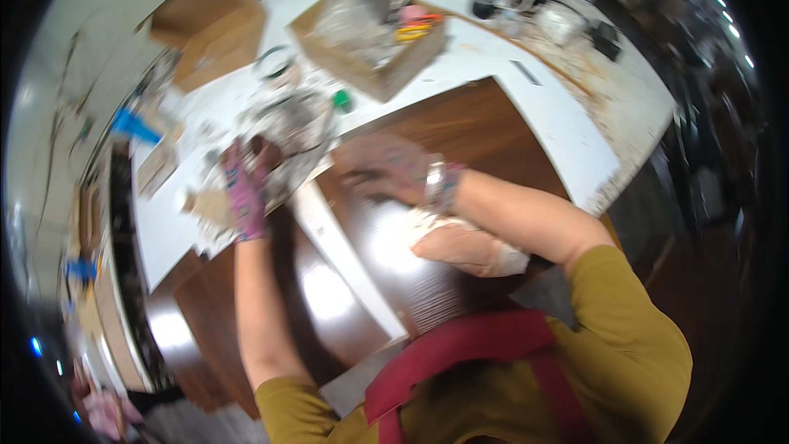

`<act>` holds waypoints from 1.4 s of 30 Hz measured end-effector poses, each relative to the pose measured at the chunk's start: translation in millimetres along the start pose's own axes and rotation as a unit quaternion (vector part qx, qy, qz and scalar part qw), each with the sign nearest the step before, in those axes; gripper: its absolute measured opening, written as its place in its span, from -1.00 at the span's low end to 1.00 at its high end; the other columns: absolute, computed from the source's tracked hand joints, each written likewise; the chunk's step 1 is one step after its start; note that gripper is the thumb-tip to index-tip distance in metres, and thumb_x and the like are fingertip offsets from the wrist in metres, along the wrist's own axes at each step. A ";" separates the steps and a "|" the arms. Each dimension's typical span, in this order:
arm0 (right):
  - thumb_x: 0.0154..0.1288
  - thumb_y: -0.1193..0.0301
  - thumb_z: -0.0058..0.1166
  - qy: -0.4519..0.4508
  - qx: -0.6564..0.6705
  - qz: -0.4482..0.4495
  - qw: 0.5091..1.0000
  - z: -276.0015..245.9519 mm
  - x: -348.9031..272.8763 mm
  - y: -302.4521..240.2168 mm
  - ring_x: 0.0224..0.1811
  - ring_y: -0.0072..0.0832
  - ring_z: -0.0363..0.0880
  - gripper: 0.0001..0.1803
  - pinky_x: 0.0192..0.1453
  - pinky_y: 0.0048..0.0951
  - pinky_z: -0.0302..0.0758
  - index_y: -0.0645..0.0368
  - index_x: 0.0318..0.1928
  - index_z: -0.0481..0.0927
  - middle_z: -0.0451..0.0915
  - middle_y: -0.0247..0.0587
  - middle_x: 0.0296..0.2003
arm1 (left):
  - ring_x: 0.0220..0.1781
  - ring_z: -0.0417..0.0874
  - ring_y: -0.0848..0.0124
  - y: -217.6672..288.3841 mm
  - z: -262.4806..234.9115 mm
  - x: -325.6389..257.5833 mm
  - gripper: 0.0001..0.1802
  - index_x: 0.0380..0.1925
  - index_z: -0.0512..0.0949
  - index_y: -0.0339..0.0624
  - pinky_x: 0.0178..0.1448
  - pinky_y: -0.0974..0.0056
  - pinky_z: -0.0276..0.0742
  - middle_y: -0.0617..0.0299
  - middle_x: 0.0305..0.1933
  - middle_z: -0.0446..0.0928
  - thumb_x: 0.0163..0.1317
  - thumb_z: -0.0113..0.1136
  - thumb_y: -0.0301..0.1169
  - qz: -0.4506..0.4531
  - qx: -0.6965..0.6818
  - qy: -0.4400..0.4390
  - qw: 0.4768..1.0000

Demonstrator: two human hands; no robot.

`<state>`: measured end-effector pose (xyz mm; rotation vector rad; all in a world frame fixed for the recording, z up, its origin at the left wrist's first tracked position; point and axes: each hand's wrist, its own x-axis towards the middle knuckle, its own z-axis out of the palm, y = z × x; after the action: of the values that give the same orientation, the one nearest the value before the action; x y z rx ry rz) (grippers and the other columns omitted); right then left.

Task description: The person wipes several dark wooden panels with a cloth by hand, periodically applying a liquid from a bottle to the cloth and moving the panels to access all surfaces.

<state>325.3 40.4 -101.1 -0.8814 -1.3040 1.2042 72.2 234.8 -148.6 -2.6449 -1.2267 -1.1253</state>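
My left hand [245, 193], in a purple patterned glove, is at the left end of the brown panels, beside a pale bottle-like thing [209, 207] and crumpled cloth. Its fingers point away from me and look apart, though blurred. A dark brown patch by the fingertips is too smeared to name. My right hand [386, 166], also gloved, with a band at the wrist, hovers over or touches the glossy dark brown wood-grain panel [485, 140]; motion smears its fingers. A pale strip [345, 259] runs between the panels. Below my right forearm lies a tan and white cloth bundle [464, 248].
An open cardboard box [366, 74] with plastic bags and orange-handled tools stands at the back of the white table [575, 148]. Another carton [205, 29] is left of it. A grey crumpled bag [300, 119], green cap [342, 99] and blue object [134, 125] lie nearby.
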 end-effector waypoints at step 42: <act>0.15 0.12 0.25 0.110 -0.370 0.114 0.915 48.2 206.9 76.9 -0.18 -0.25 0.69 -0.70 -0.01 -0.31 0.54 0.02 -0.21 0.71 0.72 -0.12 -0.28 | -0.47 0.45 0.58 29.9 15.0 -10.2 -0.73 -0.23 0.43 -0.22 -0.37 0.44 0.38 0.31 -0.47 0.51 0.45 0.07 -0.21 -0.345 -0.370 0.209 0.837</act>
<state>241.3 249.0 -123.2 -1.7015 -1.5150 0.7277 96.9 211.8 -158.0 -2.0578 -1.9976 -2.5734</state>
